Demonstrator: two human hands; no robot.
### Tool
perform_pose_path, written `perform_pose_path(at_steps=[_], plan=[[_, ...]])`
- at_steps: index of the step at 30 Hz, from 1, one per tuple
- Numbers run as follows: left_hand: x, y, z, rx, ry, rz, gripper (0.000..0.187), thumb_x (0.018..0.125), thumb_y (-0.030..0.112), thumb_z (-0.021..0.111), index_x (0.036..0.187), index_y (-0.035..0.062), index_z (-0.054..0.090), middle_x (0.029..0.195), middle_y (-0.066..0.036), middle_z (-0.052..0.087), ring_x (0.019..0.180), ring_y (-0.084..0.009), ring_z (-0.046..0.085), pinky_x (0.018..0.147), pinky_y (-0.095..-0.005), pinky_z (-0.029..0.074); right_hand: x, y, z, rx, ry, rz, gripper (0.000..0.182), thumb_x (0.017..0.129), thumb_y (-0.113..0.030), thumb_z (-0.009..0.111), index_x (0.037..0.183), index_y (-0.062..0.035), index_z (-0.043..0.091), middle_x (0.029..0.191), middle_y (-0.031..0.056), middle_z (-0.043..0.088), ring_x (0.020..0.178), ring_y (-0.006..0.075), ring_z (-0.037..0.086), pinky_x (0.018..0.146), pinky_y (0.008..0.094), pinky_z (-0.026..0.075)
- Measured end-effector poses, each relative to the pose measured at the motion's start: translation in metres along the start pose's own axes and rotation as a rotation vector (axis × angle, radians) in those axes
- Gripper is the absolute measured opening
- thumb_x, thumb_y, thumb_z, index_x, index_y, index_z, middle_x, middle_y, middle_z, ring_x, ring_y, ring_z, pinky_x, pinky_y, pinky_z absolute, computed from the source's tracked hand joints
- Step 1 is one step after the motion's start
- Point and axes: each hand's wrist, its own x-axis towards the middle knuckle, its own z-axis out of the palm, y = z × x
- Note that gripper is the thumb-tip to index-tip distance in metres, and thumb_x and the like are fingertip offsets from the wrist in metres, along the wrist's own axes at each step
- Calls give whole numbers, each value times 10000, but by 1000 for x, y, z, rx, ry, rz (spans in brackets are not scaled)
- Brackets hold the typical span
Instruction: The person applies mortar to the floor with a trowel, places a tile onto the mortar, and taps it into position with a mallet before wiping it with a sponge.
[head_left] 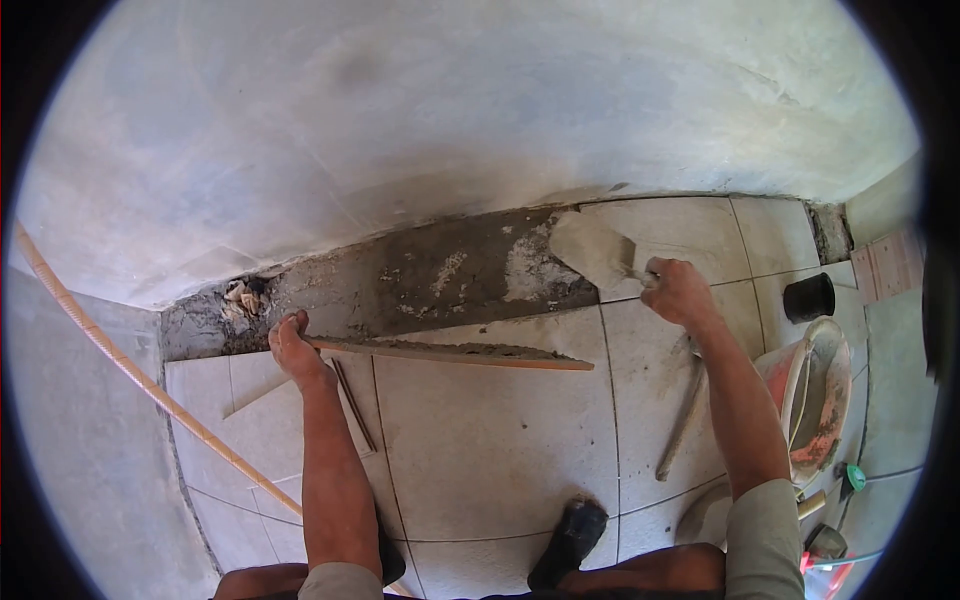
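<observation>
My left hand point(296, 350) grips the left end of a tile point(490, 360), which I see nearly edge-on with its orange-brown edge toward me. Grey mortar is spread over the tile's upper face. In my right hand point(680, 290) is a trowel point(592, 246), its wide blade smeared with mortar and pointing left, above the laid floor tiles point(480, 430). Between the hands, along the wall, an untiled strip point(420, 285) shows dark mortar with pale crumbly patches. The tile is tilted in front of this strip.
Crumpled scraps point(243, 302) lie at the strip's left end. On the right are a black cup point(809, 298), a mortar-stained bucket point(838, 400) and a wooden-handled tool point(682, 425). A long tan pole or hose point(110, 345) crosses the left. My shoe point(570, 540) rests on the floor below.
</observation>
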Motion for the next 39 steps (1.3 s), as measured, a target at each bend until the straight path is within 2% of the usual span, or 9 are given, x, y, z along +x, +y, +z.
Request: perform_pose_path(at_steps=[6,17,19,22,26,28,30,34,39], plan=[[-1,0,6,-19,9,-19,226,823,147,513,975,-18,539,949,-124,599,933,-212,560,874,-334,422,-4,4,8,42,23,20,241,706,-159,605,924,-64,640,903,191,654,925,362,613,804,429,496],[10,-12,-3,-12,2,29,240,816,148,511,975,-31,534,941,-128,596,916,-214,567,871,-333,422,23,-123,25,-67,-150,-314,314,768,-233,624,1053,-102,625,921,171,659,933,327,629,825,418,504],[17,-19,-9,72,-54,40,231,830,257,524,1005,106,529,997,-26,613,969,-151,585,789,-385,424,25,-132,26,-45,-125,-359,320,770,-239,623,1058,-99,628,922,172,658,945,325,626,834,412,505],[17,-19,-9,61,-57,23,226,829,257,525,996,106,534,989,-28,616,972,-146,583,779,-378,425,27,-130,24,18,-113,-372,338,764,-218,621,1074,-83,620,902,170,658,911,315,635,818,411,510],[33,-35,-16,140,-68,41,242,831,255,523,1007,90,544,962,-34,618,951,-160,585,769,-365,434,17,-81,-2,398,-231,-118,231,740,-171,631,910,-15,630,775,128,631,717,234,621,695,353,505],[54,-58,-29,341,-118,339,219,864,125,463,954,-20,601,926,-118,596,884,-218,572,808,-344,458,4,-49,-19,632,-247,-3,200,723,-168,645,842,-7,627,676,95,600,607,191,588,602,329,485],[69,-65,-41,512,-231,475,227,890,140,457,942,19,641,934,-118,601,884,-226,580,789,-358,473,-17,-8,-38,710,-203,65,174,706,-159,656,759,0,613,625,66,561,554,149,548,556,296,449],[27,-18,-8,120,-42,-42,281,900,205,476,1037,-15,582,1005,-120,617,934,-231,599,823,-367,471,-80,69,-84,648,-44,146,243,702,-174,668,810,37,617,669,101,600,577,173,581,551,312,467],[84,-62,-36,88,-140,10,338,880,303,497,1070,32,566,1032,-78,633,959,-190,593,770,-356,441,-179,143,-132,448,182,304,259,685,-204,637,814,20,631,690,61,587,590,153,562,585,296,450]])
